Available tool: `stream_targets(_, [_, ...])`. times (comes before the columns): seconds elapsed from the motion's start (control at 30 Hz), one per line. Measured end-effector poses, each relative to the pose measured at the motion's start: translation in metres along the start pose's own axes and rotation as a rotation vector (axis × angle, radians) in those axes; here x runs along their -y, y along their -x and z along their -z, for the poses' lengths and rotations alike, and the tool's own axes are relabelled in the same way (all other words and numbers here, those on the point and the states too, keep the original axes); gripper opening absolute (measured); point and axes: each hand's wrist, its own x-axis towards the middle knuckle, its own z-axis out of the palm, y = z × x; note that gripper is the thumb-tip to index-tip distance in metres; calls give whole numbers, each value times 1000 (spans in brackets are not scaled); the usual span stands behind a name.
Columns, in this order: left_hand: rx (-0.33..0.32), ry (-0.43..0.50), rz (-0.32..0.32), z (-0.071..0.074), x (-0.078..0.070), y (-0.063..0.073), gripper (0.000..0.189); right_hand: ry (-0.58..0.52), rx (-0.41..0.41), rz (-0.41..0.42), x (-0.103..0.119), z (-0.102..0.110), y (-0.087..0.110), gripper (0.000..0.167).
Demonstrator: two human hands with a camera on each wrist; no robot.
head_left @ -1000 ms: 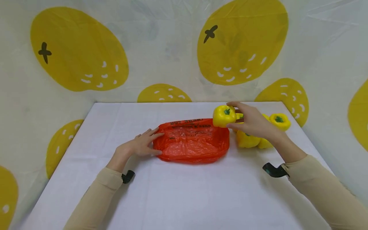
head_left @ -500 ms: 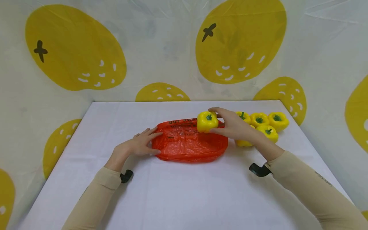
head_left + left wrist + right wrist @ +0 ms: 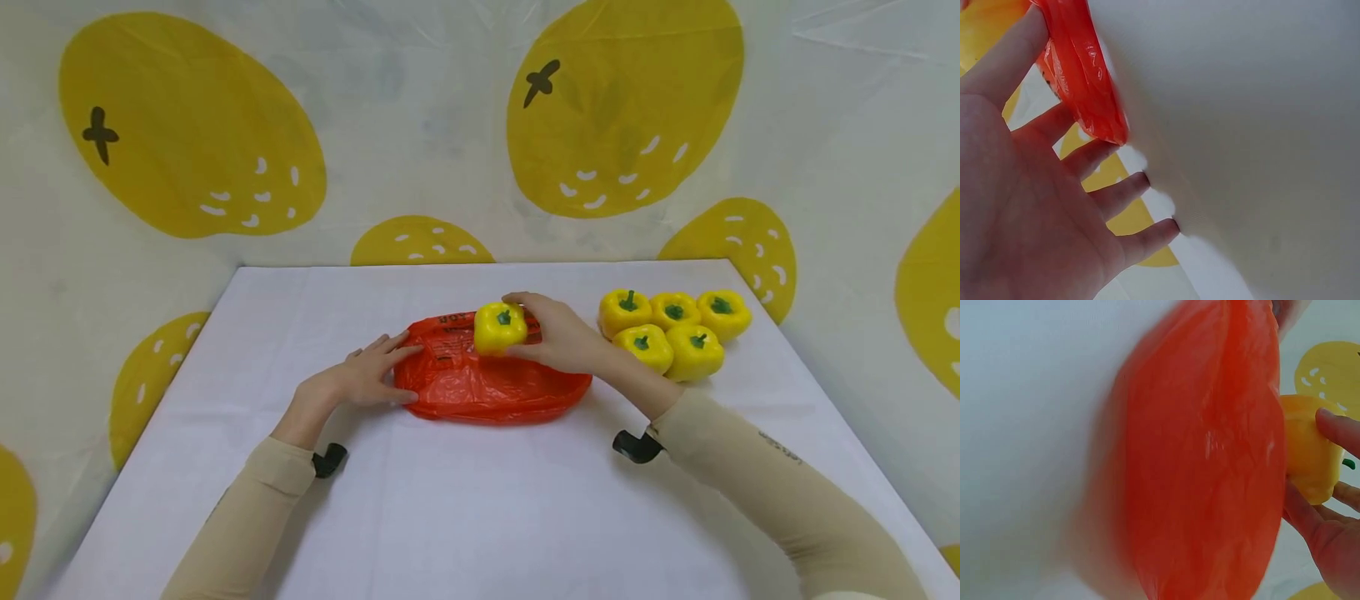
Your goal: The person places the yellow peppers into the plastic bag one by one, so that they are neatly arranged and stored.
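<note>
Pinched between thumb and fingers of the right hand (image 3: 558, 335), a yellow pepper (image 3: 495, 333) is held over the red bag (image 3: 487, 393), stem up. The left hand (image 3: 363, 377), fingers spread, touches the bag's left end. Five more peppers (image 3: 694, 353) cluster on the white table (image 3: 465, 517), right of the bag.

The bag (image 3: 480, 387) in the middle is thin, crinkled plastic with glossy highlights. Over it, the pepper (image 3: 495, 333) has a smooth, shiny skin, as do the other peppers (image 3: 692, 360) at three o'clock. The bench (image 3: 480, 500) has a matt, lightly creased covering that looks like cloth. The sleeves (image 3: 247, 517), at eight and four o'clock, are matt, softly wrinkled cloth. At twelve o'clock, the backdrop (image 3: 420, 125) is thin, faintly creased sheeting.
</note>
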Motion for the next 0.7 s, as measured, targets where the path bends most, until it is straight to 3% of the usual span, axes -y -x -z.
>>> stream_targets(0.7, [5, -5, 23, -1, -1, -1, 88, -108, -37, -81, 14, -38, -31, 76])
